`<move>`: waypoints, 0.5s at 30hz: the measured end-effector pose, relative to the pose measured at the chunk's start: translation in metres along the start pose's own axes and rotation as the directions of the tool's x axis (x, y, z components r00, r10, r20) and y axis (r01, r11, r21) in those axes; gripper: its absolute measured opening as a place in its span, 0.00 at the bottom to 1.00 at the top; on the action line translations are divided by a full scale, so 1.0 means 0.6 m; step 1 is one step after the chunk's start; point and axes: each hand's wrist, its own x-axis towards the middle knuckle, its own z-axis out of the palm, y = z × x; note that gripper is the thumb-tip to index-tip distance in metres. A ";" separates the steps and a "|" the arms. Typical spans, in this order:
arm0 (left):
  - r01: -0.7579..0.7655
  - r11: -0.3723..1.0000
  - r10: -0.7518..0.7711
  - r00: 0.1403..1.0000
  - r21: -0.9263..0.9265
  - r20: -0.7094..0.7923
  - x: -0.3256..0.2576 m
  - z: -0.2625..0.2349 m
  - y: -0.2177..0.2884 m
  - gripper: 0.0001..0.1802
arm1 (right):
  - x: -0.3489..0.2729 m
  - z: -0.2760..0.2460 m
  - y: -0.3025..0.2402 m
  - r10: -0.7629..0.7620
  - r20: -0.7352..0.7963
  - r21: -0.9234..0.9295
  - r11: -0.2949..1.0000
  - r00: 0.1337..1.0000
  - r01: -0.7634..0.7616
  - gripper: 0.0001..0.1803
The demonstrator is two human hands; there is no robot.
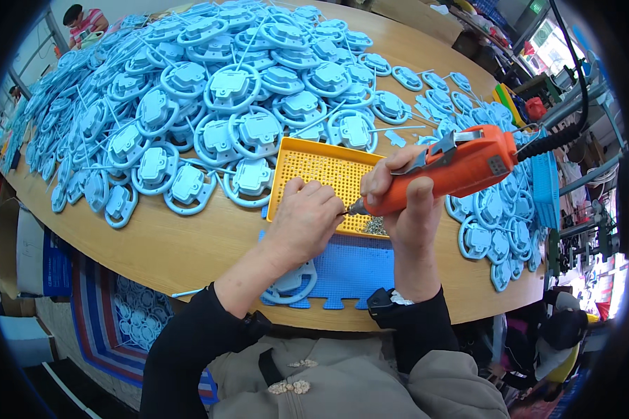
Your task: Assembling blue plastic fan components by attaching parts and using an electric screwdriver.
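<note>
Heaps of light, stiff blue plastic wheels (pixel 189 105) cover the counter (pixel 189 244). Left hand (pixel 304 223) pinches something tiny, hidden, at the yellow tray (pixel 321 167); right hand (pixel 409 202) wraps the orange electric screwdriver (pixel 454 171), best held mid-body, likely weighty.

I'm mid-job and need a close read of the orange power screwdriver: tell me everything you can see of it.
The orange power screwdriver is a chunky plastic-looking tool with a grey lever along its top and a small grey panel near its rear. A black coiled cable leaves its back end, rising to the upper right. It lies tilted, tip down-left, over the yellow tray near a small heap of screws. The right hand wraps its body; the left hand has its fingers at the metal tip.
</note>
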 end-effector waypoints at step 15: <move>0.045 0.972 -0.052 0.998 -0.230 -0.024 0.002 -0.005 -0.010 0.06 | -0.002 -0.002 -0.008 -0.068 -0.064 0.170 0.982 0.996 0.078 0.28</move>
